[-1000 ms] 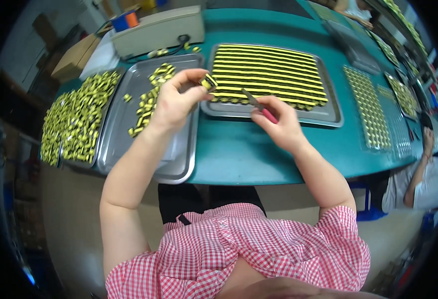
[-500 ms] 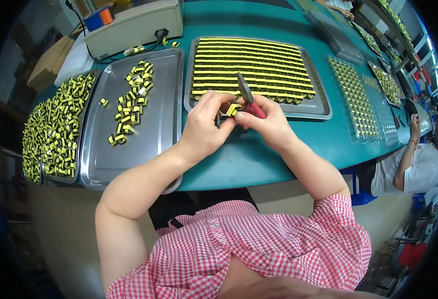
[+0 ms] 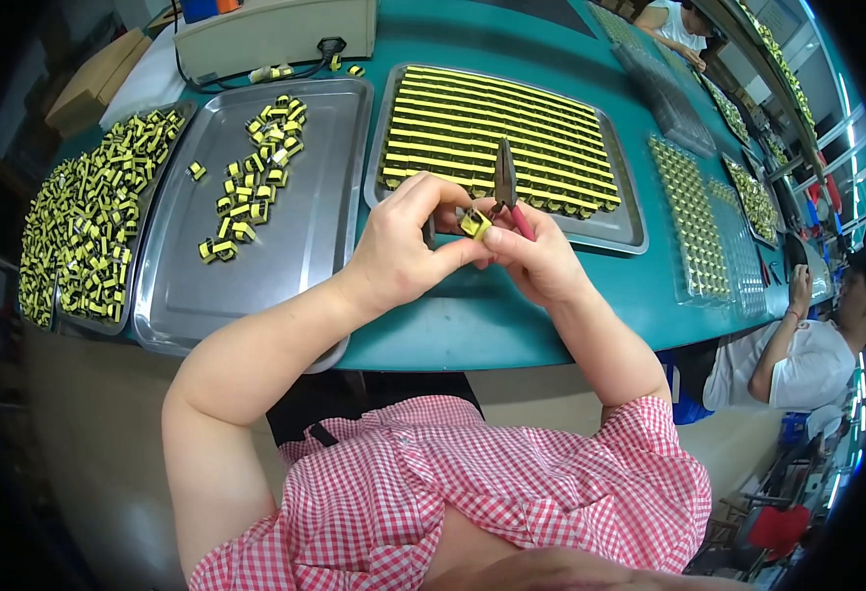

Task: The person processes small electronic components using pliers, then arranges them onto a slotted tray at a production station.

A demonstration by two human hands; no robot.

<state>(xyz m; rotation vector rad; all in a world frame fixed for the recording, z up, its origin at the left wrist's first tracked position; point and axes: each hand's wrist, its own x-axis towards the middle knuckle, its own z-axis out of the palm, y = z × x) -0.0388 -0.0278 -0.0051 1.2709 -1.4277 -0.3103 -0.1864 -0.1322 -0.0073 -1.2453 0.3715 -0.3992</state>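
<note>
Yellow part (image 3: 473,224) pinched between both hands above the teal worktop (image 3: 472,325), just near of the full tray (image 3: 628,232).
Left hand (image 3: 405,239) fingers grip the part; right hand (image 3: 536,253) grips it and red-handled pliers (image 3: 505,183). Best to hold it steady and keep the tip clear of the fingers.

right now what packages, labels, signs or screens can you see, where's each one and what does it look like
Cardboard box: far left end of the teal bench, behind the trays; brown, rectangular, closed.
Beige machine housing: far edge of the bench, behind the middle metal tray; long boxy casing with a black cable plugged in.
No signs or screens can be made out, and any labels are too small to tell.
</note>
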